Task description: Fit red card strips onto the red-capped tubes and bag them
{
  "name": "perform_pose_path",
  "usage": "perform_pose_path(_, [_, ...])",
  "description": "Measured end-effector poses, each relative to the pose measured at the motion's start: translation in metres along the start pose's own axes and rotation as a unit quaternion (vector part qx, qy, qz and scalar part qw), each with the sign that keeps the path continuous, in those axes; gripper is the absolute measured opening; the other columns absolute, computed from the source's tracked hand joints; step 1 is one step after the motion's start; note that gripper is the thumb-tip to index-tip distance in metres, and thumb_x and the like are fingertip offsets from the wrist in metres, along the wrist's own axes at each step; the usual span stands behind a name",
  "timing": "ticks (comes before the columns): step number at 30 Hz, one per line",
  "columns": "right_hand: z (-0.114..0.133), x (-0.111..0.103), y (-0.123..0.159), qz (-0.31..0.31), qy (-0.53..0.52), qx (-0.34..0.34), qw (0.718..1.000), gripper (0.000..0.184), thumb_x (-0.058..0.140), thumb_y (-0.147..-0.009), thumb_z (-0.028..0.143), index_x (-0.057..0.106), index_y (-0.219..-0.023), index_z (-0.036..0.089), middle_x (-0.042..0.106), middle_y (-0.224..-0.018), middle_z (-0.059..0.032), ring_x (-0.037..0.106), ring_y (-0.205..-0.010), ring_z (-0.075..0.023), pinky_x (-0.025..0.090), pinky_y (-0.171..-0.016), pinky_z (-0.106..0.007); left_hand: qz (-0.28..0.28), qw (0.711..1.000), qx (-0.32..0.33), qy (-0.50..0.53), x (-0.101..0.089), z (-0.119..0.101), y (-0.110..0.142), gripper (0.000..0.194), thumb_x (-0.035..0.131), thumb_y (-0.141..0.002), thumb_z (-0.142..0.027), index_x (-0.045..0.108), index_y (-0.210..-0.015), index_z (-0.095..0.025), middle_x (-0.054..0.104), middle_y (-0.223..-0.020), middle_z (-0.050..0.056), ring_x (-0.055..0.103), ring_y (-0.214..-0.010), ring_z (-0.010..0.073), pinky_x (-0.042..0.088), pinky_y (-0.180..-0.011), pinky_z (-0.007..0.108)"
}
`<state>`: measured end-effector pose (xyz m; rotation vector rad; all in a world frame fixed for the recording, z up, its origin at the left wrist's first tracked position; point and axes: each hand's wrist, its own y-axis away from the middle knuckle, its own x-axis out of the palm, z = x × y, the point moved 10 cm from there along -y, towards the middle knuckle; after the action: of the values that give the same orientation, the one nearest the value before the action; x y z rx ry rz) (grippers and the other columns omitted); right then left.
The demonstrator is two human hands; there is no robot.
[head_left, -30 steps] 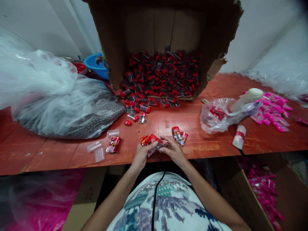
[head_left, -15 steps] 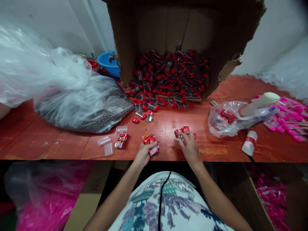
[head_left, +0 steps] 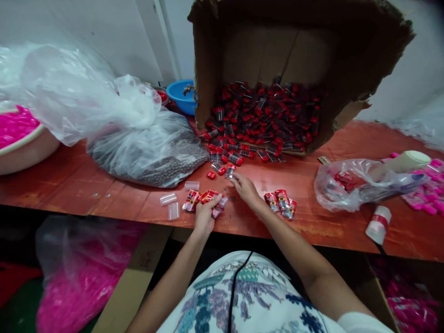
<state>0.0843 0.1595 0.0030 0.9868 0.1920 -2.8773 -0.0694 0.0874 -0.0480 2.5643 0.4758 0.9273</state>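
My left hand [head_left: 205, 213] is closed around a small bunch of red packets [head_left: 209, 197], just above the table near its front edge. Beside that bunch, and partly overlapped by it, is another red packet [head_left: 190, 200]. My right hand [head_left: 245, 190] reaches forward, its fingertips pinched at the lower end of a small clear bottle with a red cap [head_left: 230, 170]. Left of the bottle are a loose red cap [head_left: 211, 175] and another capped bottle. Several red packets [head_left: 281, 200] rest under the right forearm's far side. Clear empty tubes [head_left: 174, 211] lie at left.
A torn cardboard box [head_left: 211, 60] on its side spills many red-capped bottles [head_left: 267, 115]. A plastic bag of dark beads [head_left: 152, 148] stands left, before a blue basin [head_left: 182, 95]. At right are a clear bag [head_left: 333, 185], a white roll [head_left: 379, 225] and pink pieces [head_left: 425, 192].
My right hand has let go of the red packets at right and moved forward and left to the small bottle. My left hand has shifted left with its packets. The view has turned left.
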Motion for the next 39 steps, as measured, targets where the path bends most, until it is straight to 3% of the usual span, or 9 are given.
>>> perform_pose_path(4, [-0.009,0.001,-0.036,-0.035,0.194,0.075,0.978,0.046,0.052,-0.086,0.045,0.051,-0.129,0.027,0.053,-0.116,-0.0119,0.056,-0.101,-0.0259,0.044,-0.083,-0.035,-0.031,0.999,-0.012,0.033,-0.003,-0.003,-0.004,0.024,0.083,-0.051,-0.010,0.066,-0.067,-0.010,0.068,-0.062,0.001,0.064,-0.054,0.0125,0.052,-0.055,0.022])
perform_pose_path(7, [-0.008,0.013,-0.036,-0.003,0.216,0.062,0.974,0.040,0.052,-0.086,0.037,0.055,-0.125,0.028,0.054,-0.115,-0.0119,0.055,-0.102,-0.0266,0.043,-0.085,-0.037,-0.031,0.998,-0.026,0.047,-0.003,-0.001,-0.004,0.022,0.082,-0.054,-0.011,0.066,-0.069,-0.010,0.068,-0.062,0.002,0.064,-0.054,0.0120,0.052,-0.054,0.022])
perform_pose_path(11, [-0.013,0.015,-0.005,0.029,0.127,0.018,0.991,0.055,0.057,-0.078,0.018,0.048,-0.132,0.025,0.057,-0.117,-0.0092,0.056,-0.105,-0.0229,0.043,-0.090,-0.034,-0.017,0.998,-0.042,0.048,-0.004,0.005,-0.005,0.020,0.081,-0.056,-0.010,0.067,-0.071,-0.009,0.069,-0.065,0.003,0.064,-0.057,0.0126,0.053,-0.057,0.023])
perform_pose_path(14, [-0.021,0.003,0.026,0.001,-0.033,0.008,0.999,0.060,0.060,-0.073,0.016,0.048,-0.131,0.025,0.057,-0.123,-0.0070,0.054,-0.110,-0.0219,0.041,-0.096,-0.037,-0.016,0.998,-0.049,0.045,-0.004,0.011,-0.005,0.021,0.081,-0.056,-0.010,0.067,-0.071,-0.009,0.069,-0.066,0.003,0.065,-0.058,0.0126,0.053,-0.059,0.023])
perform_pose_path(17, [-0.031,-0.001,0.058,-0.008,-0.202,0.053,0.978,0.055,0.064,-0.073,0.022,0.051,-0.127,0.024,0.063,-0.114,-0.0049,0.060,-0.100,-0.0204,0.045,-0.091,-0.037,-0.015,0.997,-0.057,0.041,0.002,0.017,-0.003,0.021,0.082,-0.055,-0.011,0.067,-0.070,-0.009,0.069,-0.065,0.003,0.064,-0.058,0.0126,0.053,-0.059,0.023])
perform_pose_path(20, [-0.028,-0.004,0.086,-0.011,-0.301,0.071,0.951,0.054,0.066,-0.074,0.028,0.051,-0.126,0.024,0.064,-0.113,-0.0043,0.061,-0.096,-0.0192,0.048,-0.088,-0.035,0.002,0.997,-0.062,0.038,0.012,0.022,0.000,0.020,0.082,-0.055,-0.011,0.067,-0.069,-0.010,0.068,-0.064,0.003,0.064,-0.058,0.0129,0.053,-0.060,0.024])
perform_pose_path(26, [-0.017,-0.015,0.114,-0.033,-0.329,0.050,0.942,0.051,0.064,-0.078,0.031,0.051,-0.127,0.026,0.060,-0.120,-0.0048,0.059,-0.105,-0.0197,0.045,-0.094,-0.036,0.025,0.998,-0.059,0.020,0.026,0.031,0.004,0.021,0.083,-0.053,-0.013,0.068,-0.068,-0.010,0.069,-0.065,0.003,0.064,-0.058,0.0124,0.053,-0.060,0.023])
perform_pose_path(34, [-0.025,-0.021,0.124,-0.070,-0.290,0.067,0.952,0.051,0.062,-0.079,0.031,0.049,-0.128,0.024,0.058,-0.122,-0.0062,0.056,-0.109,-0.0205,0.045,-0.093,-0.035,0.021,0.998,-0.056,0.008,0.035,0.031,0.014,0.022,0.083,-0.052,-0.011,0.066,-0.067,-0.011,0.068,-0.063,0.002,0.064,-0.057,0.0125,0.052,-0.059,0.023])
perform_pose_path(39, [-0.021,-0.020,0.126,-0.061,-0.295,0.056,0.952,0.051,0.063,-0.078,0.030,0.050,-0.128,0.025,0.058,-0.122,-0.0055,0.056,-0.108,-0.0201,0.044,-0.095,-0.035,0.024,0.999,-0.044,0.008,0.037,0.028,0.015,0.021,0.082,-0.053,-0.012,0.067,-0.068,-0.011,0.069,-0.065,0.002,0.065,-0.058,0.0129,0.053,-0.062,0.024])
